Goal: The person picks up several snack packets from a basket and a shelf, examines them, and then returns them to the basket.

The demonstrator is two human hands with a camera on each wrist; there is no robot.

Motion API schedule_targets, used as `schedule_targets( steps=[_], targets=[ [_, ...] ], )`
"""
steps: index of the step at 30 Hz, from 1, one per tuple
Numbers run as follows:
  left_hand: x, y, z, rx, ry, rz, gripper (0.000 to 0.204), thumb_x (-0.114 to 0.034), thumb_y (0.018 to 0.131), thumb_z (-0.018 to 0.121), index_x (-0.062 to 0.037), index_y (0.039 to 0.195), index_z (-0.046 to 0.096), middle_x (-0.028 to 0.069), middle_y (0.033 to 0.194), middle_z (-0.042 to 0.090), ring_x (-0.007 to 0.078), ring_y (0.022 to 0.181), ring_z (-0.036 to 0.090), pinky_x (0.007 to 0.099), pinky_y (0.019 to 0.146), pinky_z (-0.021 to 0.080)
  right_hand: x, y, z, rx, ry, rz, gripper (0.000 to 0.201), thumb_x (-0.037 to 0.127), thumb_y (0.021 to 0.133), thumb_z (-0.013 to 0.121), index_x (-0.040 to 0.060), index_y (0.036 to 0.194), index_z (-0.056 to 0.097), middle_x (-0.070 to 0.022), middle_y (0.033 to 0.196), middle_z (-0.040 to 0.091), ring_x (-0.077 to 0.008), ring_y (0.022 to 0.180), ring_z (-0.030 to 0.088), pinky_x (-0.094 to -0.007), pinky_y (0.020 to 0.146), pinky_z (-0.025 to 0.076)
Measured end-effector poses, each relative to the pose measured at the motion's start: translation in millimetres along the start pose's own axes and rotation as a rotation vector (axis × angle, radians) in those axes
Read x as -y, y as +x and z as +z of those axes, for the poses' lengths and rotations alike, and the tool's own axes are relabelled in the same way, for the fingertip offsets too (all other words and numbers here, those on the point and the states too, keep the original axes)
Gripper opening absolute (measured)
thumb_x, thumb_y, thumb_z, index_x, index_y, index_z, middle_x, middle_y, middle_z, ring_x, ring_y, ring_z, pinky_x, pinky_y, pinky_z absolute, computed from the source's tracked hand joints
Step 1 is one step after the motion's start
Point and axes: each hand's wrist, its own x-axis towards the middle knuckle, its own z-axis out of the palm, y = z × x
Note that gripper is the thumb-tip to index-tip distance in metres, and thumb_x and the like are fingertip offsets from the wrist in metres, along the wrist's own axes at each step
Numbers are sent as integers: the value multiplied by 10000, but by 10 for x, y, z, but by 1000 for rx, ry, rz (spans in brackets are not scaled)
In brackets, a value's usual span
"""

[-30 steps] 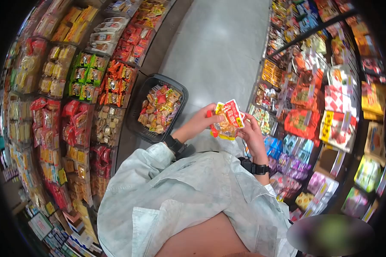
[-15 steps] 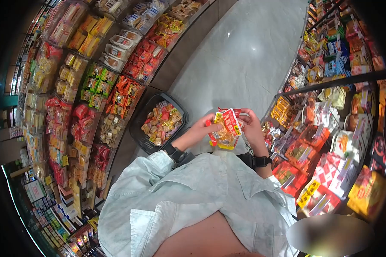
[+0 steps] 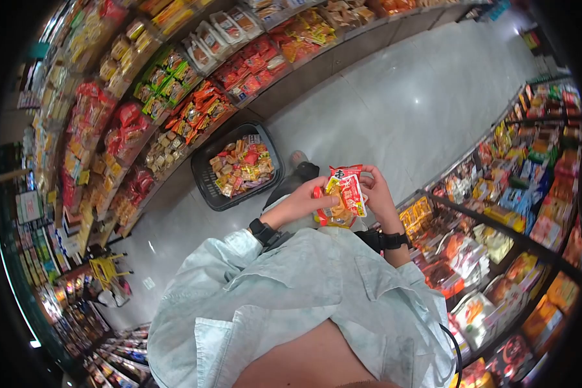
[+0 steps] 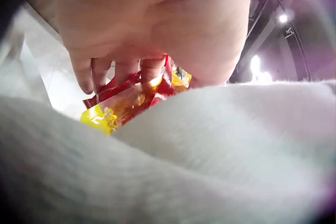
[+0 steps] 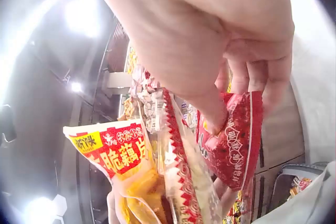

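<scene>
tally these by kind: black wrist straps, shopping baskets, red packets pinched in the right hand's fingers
black wrist straps: 2
shopping basket: 1
red packet pinched in the right hand's fingers: 1
total: 4

Recorded a glossy red packet [image 5: 241, 153], white-printed, pinched at its upper part by right fingers [image 5: 275, 74], roughly upright. Noted just beside it a clear packet [image 5: 181, 174] with a lengthwise red-patterned band, then a labelled packet [image 5: 126, 150], red and yellow at top, with golden contents behind clear film, gripped by left fingers [image 4: 126, 70].
</scene>
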Motion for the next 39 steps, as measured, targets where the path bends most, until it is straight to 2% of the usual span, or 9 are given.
schedule_targets(
  steps=[5,11,15,21,26,29,30,33,39],
  targets=[
    [-172,162,-570,-88,4,65,334,-232,977,697,-49,1233,583,-22,1124,634,51,1027,569,255,908,474,461,643,206,43,-236,6,391,4,950,676,15,1293,490,-131,1083,722,-158,943,699,-279,758,576],
    [-375,266,-1360,-281,-49,172,399,-263,953,727,-7,1224,586,18,1083,663,80,990,606,272,870,505,842,1597,482,77,-219,17,380,37,971,661,11,1308,488,-114,1088,726,-163,941,709,-286,795,582],
    [-497,126,-1726,-428,-164,127,300,-256,953,725,-27,1108,607,11,1013,658,61,908,604,239,769,510,1045,2275,790,60,-273,36,405,80,966,683,27,1318,489,-103,1106,719,-162,948,709,-301,814,579],
    [-494,40,-2021,-719,-308,132,246,-215,975,688,-65,1161,630,-17,1076,638,62,996,579,253,875,475,1316,3406,1246,170,-331,107,442,120,958,709,36,1328,482,-102,1110,719,-142,956,699,-281,810,558],
    [-622,235,-2193,-972,-511,151,224,-197,989,657,-34,1136,615,-20,1033,636,61,949,566,244,865,456,1355,4522,1465,108,-481,-66,549,235,937,741,47,1383,482,-122,1397,544,-172,1245,539,-339,1001,463],
    [-912,425,-2230,-1042,-629,139,216,-167,1006,614,-35,1177,605,-16,1064,641,61,972,565,251,904,446,1561,4852,1469,192,-406,255,515,232,932,741,58,1359,512,-77,1288,586,-154,1190,550,-326,1001,458],
    [-1010,510,-2254,-1059,-634,138,210,-163,1008,609,-36,1174,605,-15,1068,642,60,977,565,252,906,446,1664,4875,1469,279,-376,283,416,203,956,709,69,1313,545,-33,1184,607,-138,1108,575,-311,968,476],
    [-1268,813,-2321,-1097,-626,150,188,-174,1003,619,-44,1139,611,-22,1036,633,55,951,556,248,881,445,1774,5090,1375,400,-332,364,333,167,984,664,62,1280,554,-19,1136,627,-130,1054,601,-299,917,500],
    [-1399,1311,-2531,-1103,-455,117,187,-225,973,681,-61,1019,606,-50,904,558,40,832,496,221,740,409,2095,5407,1379,524,-336,414,329,200,980,668,82,1275,581,-4,1139,665,-105,1028,621,-287,935,482]
  ],
)
